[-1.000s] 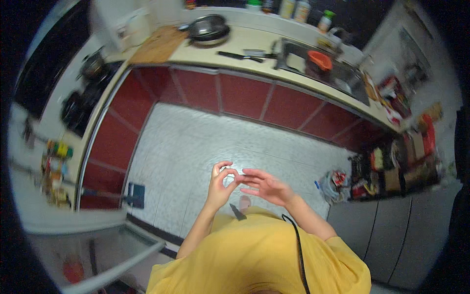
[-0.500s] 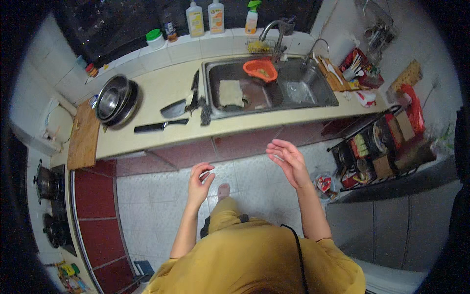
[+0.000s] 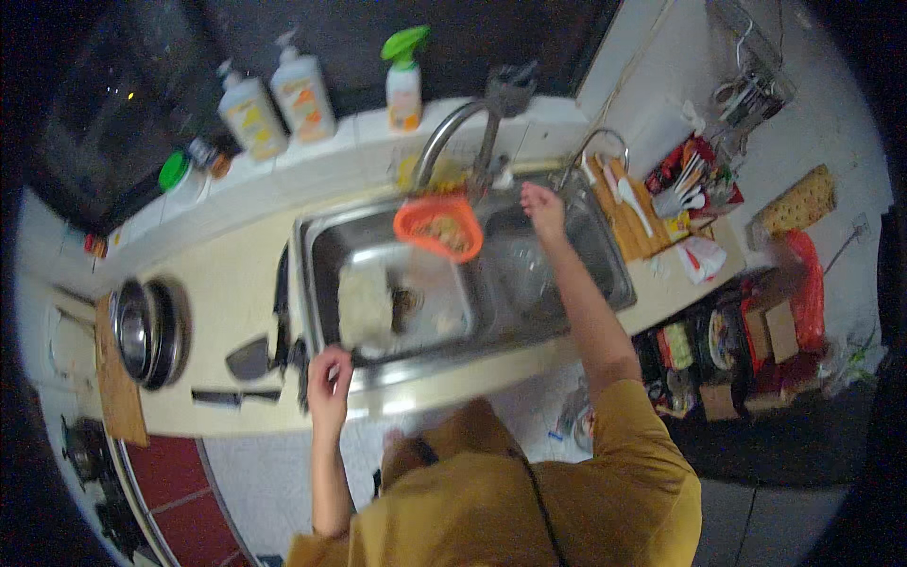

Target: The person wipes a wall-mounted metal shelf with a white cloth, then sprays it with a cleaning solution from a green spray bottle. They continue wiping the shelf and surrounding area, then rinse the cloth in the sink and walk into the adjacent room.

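Note:
My left hand (image 3: 330,376) is at the front rim of the double sink (image 3: 378,370), fingers loosely curved with a gap to the thumb, holding nothing visible. My right hand (image 3: 543,208) is stretched over the back of the right basin, near the curved faucet (image 3: 453,128). Its fingers look slightly blurred and loosely bent, with nothing seen in them. A pale folded cloth (image 3: 365,304) lies in the left basin beside the drain (image 3: 406,302). An orange strainer basket (image 3: 439,229) with food scraps sits at the back of the sink.
Left of the sink lie a cleaver (image 3: 250,359), a black-handled knife (image 3: 234,397) and stacked metal bowls (image 3: 142,331). Two pump bottles (image 3: 253,113) and a green-topped spray bottle (image 3: 405,90) stand on the ledge. A loaded rack (image 3: 709,354) is at the right.
I am closer to the sink. My right hand has reached forward over the right basin toward the faucet, and my left hand has come up to the sink's front rim.

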`<state>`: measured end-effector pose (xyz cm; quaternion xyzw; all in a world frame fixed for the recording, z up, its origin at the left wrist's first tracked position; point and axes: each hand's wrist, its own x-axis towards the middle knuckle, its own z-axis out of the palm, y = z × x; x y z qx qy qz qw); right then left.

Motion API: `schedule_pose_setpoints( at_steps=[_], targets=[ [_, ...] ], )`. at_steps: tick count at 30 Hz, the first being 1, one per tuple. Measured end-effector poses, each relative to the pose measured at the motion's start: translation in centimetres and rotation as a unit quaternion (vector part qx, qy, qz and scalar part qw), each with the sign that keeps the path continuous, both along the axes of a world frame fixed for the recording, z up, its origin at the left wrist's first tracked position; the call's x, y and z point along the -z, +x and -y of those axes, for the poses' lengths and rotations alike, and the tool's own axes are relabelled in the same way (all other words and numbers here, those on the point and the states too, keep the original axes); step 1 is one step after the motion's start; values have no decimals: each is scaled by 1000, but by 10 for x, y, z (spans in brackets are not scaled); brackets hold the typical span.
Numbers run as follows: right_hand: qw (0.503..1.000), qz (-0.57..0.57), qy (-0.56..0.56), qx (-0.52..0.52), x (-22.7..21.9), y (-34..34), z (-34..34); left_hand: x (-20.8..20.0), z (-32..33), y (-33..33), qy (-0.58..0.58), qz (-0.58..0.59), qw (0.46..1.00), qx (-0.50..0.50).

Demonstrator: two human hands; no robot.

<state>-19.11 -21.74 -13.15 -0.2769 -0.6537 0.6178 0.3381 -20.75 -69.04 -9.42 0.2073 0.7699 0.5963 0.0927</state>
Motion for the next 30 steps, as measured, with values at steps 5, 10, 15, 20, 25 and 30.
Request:
schedule_pose_setpoints(
  at_steps=[5, 10, 15, 20, 25, 30],
  targets=[
    [945, 188, 267, 34, 58, -82, -91, 7, -42, 2, 13, 132, 985, -107],
    [882, 269, 388, 6, 30, -94, -84, 14, -53, -3, 10, 152, 974, -167],
    [759, 183, 623, 33, 101, -95, -137, 9, -68, -16, -18, 167, 974, -152],
    [705, 182, 686, -4, 74, -94, -136, 9, -75, -31, 0, 157, 978, -140],
    [957, 68, 256, 117, 17, -85, -60, 9, -81, -43, 17, 163, 977, -135],
    [984, -62, 135, 96, 21, -66, 39, 11, -106, -71, 35, 146, 985, -82]
  ],
)
